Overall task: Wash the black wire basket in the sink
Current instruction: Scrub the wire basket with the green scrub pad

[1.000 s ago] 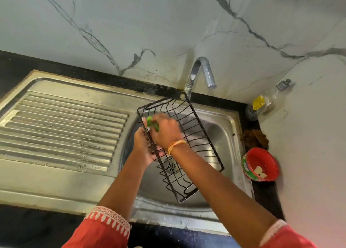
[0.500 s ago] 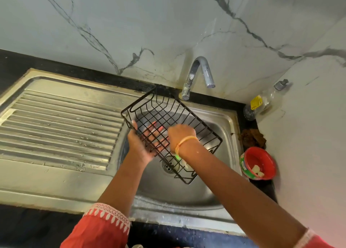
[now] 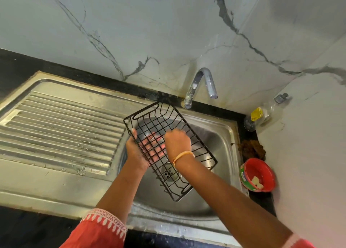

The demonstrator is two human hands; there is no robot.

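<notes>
I hold the black wire basket [image 3: 194, 133] tilted above the steel sink basin [image 3: 215, 141], with its open side facing me. My left hand [image 3: 135, 150] grips its left long rim, and the fingers show through the wires underneath. My right hand [image 3: 177, 141] is a closed fist pressed down inside the basket against the bottom wires. The green scrubber it held a moment ago is hidden beneath it. No water runs from the faucet [image 3: 204, 79] behind the basket.
The ribbed drainboard [image 3: 56, 128] lies to the left. The drain [image 3: 169, 174] shows through the basket. On the black counter at right are a red bowl [image 3: 258, 174] with white pieces, a brown clump [image 3: 251, 149] and a clear bottle [image 3: 262, 113] in the corner.
The basket has turned from standing on edge to lying tilted with its open side up. My right hand moved from the rim into the basket, and the green scrubber went out of sight.
</notes>
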